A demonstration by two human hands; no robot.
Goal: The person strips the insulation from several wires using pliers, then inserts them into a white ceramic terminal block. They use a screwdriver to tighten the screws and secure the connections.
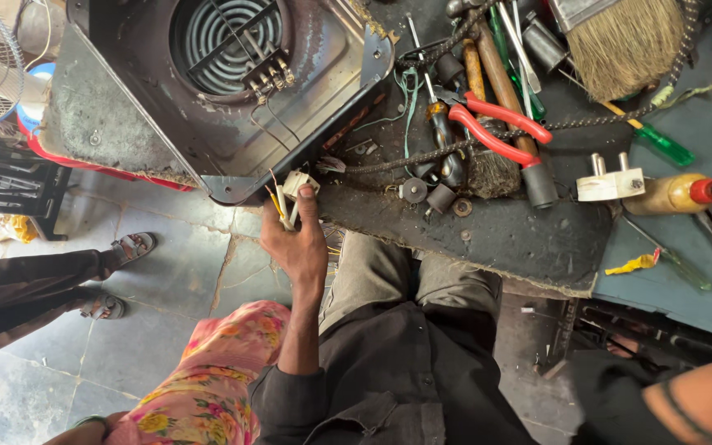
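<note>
My left hand (298,239) is raised at the near edge of the workbench and grips a small white switch block (296,188) with yellow and white wires (276,200) hanging from it. The block sits right at the lower corner of an open metal appliance casing (208,124), which has a round coil grille (224,33) and a row of terminals (269,78) inside. Only my right forearm (702,404) shows at the bottom right; its hand lies outside the picture.
Red-handled pliers (496,124), screwdrivers (438,124), a brush (620,37), a white three-pin plug (610,183), a yellow-handled tool (673,194) and a chain (422,156) lie on the dark bench (504,239). Another person's sandalled feet (121,272) and floral cloth (208,387) are at left.
</note>
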